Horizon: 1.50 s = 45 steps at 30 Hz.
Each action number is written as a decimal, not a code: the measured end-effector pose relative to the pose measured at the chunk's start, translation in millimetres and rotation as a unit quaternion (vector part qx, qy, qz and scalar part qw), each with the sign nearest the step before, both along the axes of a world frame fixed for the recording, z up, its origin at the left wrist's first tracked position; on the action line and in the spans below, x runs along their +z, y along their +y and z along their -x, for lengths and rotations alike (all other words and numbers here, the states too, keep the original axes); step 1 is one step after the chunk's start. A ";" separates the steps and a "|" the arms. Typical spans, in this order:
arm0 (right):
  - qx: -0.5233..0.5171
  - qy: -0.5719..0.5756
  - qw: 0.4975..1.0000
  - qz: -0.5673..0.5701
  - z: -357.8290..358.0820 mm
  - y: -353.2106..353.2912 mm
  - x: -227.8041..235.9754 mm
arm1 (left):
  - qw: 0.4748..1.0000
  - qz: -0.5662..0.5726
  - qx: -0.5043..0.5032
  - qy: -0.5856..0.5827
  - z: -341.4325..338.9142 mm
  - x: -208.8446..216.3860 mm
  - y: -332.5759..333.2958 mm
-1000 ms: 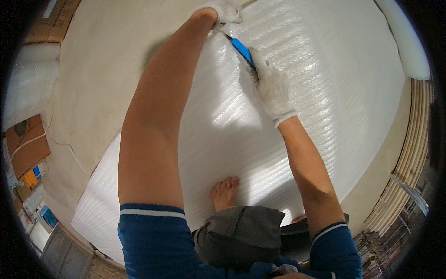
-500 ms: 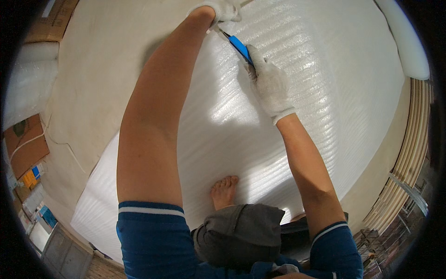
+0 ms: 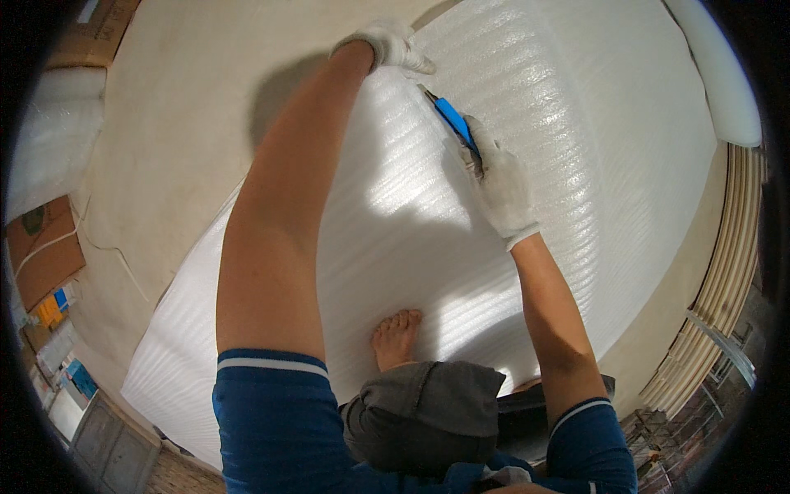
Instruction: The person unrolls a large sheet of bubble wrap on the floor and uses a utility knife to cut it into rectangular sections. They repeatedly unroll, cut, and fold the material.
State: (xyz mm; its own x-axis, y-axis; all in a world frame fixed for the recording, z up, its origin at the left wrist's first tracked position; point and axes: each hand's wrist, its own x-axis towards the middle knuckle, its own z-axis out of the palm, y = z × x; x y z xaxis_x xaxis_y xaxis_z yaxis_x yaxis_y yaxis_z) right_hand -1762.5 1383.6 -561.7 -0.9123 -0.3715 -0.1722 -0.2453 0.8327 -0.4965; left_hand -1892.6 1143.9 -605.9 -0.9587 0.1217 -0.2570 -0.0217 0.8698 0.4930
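A white ribbed foam sheet [image 3: 428, 255] is spread over the pale surface and under my bare foot [image 3: 396, 337]. My right hand [image 3: 504, 185], in a white knit glove, is wrapped round a blue utility knife [image 3: 454, 121]. The knife's tip points up and left, close to the sheet and just short of my left hand. At the sheet's far edge my left hand [image 3: 385, 47], gloved too, has its fingers closed on the foam; the grip is partly hidden by the hand itself.
Cardboard boxes [image 3: 92, 37] and a clear wrapped roll [image 3: 58, 132] stand at the left. A white foam roll [image 3: 732, 99] lies at the far right, above a stack of long pale strips [image 3: 720, 272]. A thin cord [image 3: 123, 263] trails on the left.
Both hands have moved toward me. My right hand with the utility knife has also shifted right, and the knife tip is farther from my left wrist.
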 end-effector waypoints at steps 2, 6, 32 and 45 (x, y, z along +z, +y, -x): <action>0.010 0.017 0.999 0.025 2.4 -6.1 -0.3 | 0.999 0.027 -0.028 -0.027 -1.9 4.1 1.2; 0.009 0.021 0.999 -0.029 10.3 -18.4 -1.8 | 0.998 0.004 -0.037 -0.055 5.9 1.5 3.8; -0.018 -0.059 0.997 -0.047 -9.9 9.7 6.9 | 0.995 0.093 -0.008 -0.027 12.2 -32.8 5.6; 0.042 -0.023 0.998 -0.034 -10.3 25.9 17.1 | 0.963 -0.202 -0.045 0.174 -78.2 -30.9 34.9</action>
State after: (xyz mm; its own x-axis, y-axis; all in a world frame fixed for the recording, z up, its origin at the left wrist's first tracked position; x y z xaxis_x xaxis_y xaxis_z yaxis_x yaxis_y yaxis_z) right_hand -1752.2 1409.5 -544.6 -0.8689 -0.4327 -0.2403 -0.2941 0.8418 -0.4527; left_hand -1814.4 1178.8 -636.8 -0.9593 0.2302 0.1635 0.2718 0.5957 0.7558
